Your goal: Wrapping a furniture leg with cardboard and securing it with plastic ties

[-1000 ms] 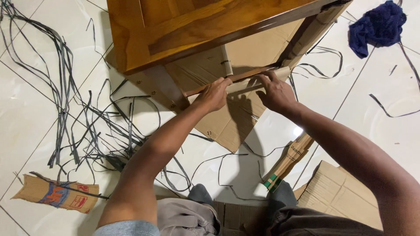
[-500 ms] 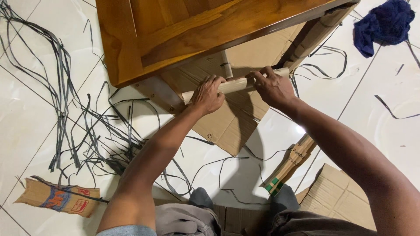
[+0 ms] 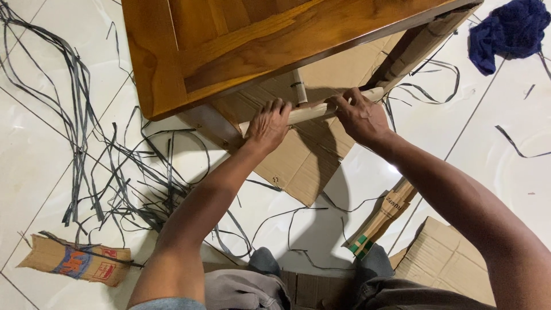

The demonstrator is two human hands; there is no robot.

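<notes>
Since a second ago both hands have closed around the cardboard-wrapped crossbar (image 3: 313, 111) beneath the wooden table (image 3: 241, 46), left hand (image 3: 267, 127) and right hand (image 3: 359, 117) gripping it side by side.

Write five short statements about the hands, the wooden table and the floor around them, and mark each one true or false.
1. Both hands grip the paper-wrapped rail under the wooden table. True: the left hand and right hand close around it.
2. A red cloth lies at the upper right. False: the cloth is dark blue.
3. Black straps lie scattered on the white tiled floor. True.
4. The left hand holds scissors. False: it holds only the wrapped rail.
5. Flat cardboard lies below the table. True.
</notes>
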